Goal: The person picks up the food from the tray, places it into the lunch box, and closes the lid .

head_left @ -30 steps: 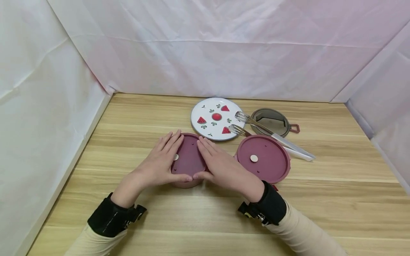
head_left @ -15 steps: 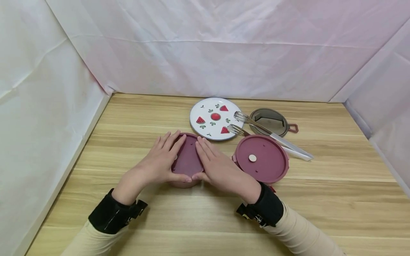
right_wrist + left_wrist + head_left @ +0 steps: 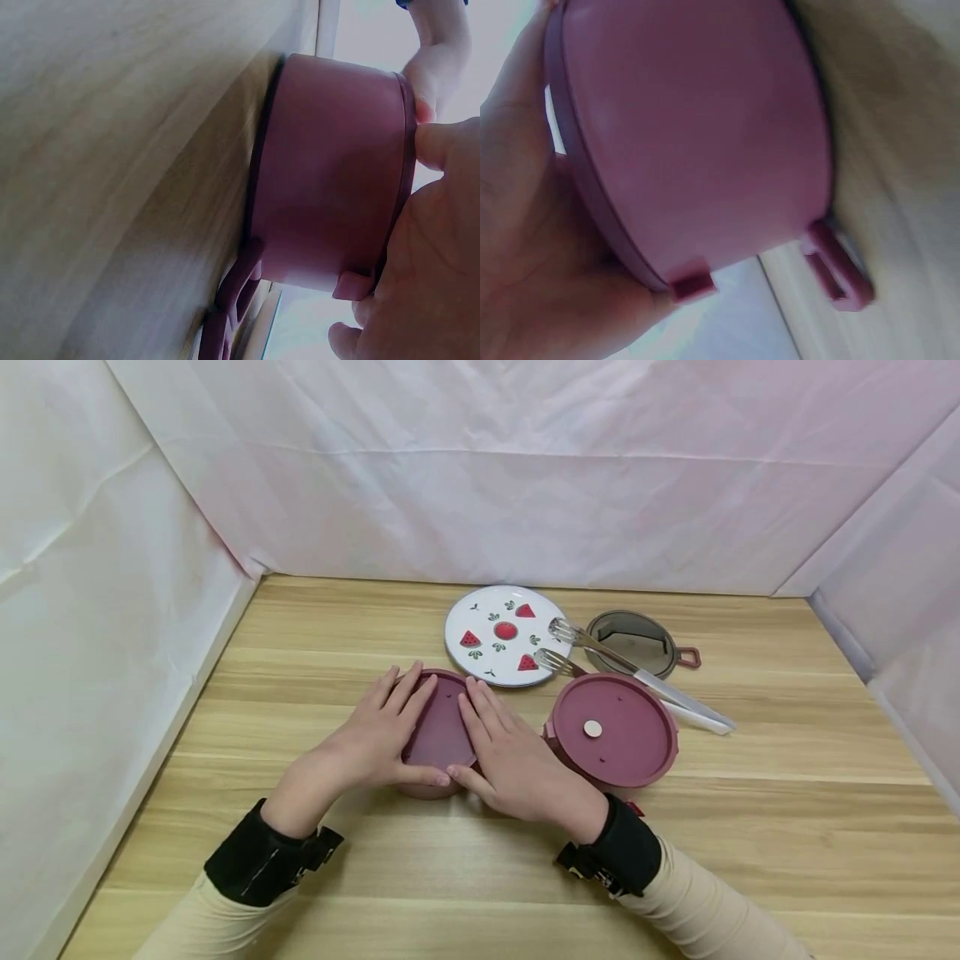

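Note:
A round mauve lunch container (image 3: 697, 135) stands upright on the table, its recessed lid (image 3: 442, 731) on top. My left hand (image 3: 375, 735) lies over the lid's left part, fingers spread and fairly straight, thumb along the near rim. Across the right part rests my right hand (image 3: 517, 756), its fingers extended and close together. Both thumb tips nearly meet at the near edge. In the right wrist view a small tab (image 3: 352, 285) sticks out at the lid's edge, close to my right fingers. A looped handle (image 3: 838, 274) juts from the container's lower side.
A second mauve lidded container (image 3: 618, 731) stands just right of my right hand. Behind are a white plate (image 3: 487, 656) with watermelon pictures, metal tongs (image 3: 645, 677) partly over it, a fork (image 3: 558, 663) and a dark translucent lid (image 3: 637, 647) with a loop. White cloth walls (image 3: 480, 518) enclose the table.
My left fingers have shifted slightly inward, covering the pale dot on the lid that showed earlier. Both hands stay on the lid; the other things have not moved.

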Demonstrator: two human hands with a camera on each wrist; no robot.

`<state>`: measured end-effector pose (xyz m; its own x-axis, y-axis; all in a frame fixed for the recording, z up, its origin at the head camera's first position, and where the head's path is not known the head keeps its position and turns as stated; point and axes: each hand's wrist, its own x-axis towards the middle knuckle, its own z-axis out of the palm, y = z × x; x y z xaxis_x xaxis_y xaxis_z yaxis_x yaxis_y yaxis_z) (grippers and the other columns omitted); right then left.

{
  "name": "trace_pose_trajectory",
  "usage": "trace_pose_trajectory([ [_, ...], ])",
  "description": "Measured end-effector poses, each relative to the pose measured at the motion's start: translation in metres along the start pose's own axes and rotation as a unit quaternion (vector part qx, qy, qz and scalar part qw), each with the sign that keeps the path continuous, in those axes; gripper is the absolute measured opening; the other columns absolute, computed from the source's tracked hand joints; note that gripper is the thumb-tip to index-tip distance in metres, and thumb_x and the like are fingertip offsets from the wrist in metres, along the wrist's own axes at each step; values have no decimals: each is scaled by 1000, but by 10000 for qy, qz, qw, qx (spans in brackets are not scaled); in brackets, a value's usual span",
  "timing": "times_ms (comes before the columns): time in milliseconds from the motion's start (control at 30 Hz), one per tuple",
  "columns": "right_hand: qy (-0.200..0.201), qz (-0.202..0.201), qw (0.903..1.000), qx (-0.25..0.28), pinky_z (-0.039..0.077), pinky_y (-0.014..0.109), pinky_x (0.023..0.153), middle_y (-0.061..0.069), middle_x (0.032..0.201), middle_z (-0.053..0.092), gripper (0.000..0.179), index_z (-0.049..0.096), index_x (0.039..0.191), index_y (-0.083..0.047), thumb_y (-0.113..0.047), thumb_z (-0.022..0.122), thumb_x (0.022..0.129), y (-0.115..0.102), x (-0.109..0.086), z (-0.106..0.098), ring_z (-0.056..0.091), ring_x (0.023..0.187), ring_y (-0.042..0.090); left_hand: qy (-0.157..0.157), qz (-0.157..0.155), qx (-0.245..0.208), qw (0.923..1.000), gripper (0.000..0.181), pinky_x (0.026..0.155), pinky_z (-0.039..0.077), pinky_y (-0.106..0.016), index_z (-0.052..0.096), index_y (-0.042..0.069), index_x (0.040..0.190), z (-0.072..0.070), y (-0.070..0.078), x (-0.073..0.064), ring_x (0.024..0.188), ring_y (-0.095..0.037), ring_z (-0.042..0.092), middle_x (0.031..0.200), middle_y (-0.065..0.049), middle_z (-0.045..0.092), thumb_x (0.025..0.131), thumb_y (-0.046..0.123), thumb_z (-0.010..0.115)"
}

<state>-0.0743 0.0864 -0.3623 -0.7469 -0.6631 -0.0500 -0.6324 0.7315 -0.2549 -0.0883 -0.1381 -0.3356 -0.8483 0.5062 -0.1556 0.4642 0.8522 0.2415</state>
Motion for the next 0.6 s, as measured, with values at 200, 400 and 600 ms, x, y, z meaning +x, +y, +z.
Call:
trace_pose_trajectory([
  [200,170,-49,9998,14,8,43,128,17,168,-5,77,10,160,-3,-51,36,105,0,0,2,-5,157,28,78,65,-116,9999,123,124,10,-60,11,4,160,2,-2,-1,153,-48,2,167,-22,2,76,71,71],
  [400,174,-55,9998,38,7,44,128,17,168,-6,74,13,160,-6,-50,36,105,0,0,2,-5,157,28,125,84,-122,9998,123,123,12,-61,10,3,160,4,-3,-1,152,-48,6,167,-22,1,77,71,70],
  [600,244,-80,9997,-5,9,44,128,17,168,-5,74,14,160,-7,-50,37,105,1,-1,4,-3,157,31,224,88,-248,9994,124,124,10,-61,9,3,160,9,-4,-2,153,-46,3,167,-21,0,76,70,71],
])
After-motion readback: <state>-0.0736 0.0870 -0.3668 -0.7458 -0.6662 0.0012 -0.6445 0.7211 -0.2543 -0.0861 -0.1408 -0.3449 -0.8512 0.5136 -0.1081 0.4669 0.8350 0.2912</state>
